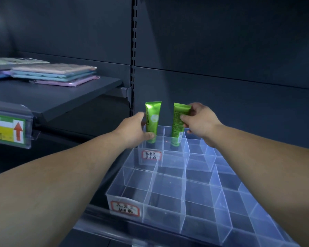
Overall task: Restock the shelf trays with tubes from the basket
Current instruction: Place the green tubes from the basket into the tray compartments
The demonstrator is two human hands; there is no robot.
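Two green tubes stand upright in the back row of a clear divided shelf tray [196,148]. My left hand [132,131] grips the left tube [152,122], marked "Chamomile", near its lower end. My right hand [202,120] pinches the right tube [177,123] at its upper part, thumb in front and fingers behind. Both tubes sit cap-down in neighbouring compartments. A second clear tray [168,202] with empty compartments lies in front, nearer to me. The basket is not in view.
A dark shelf [61,97] at the upper left carries a stack of flat pastel packets [55,75]. A price-label strip with a red arrow [9,129] juts out at the left. Handwritten red-bordered labels [151,155] mark the tray fronts. A slotted upright [134,50] runs behind.
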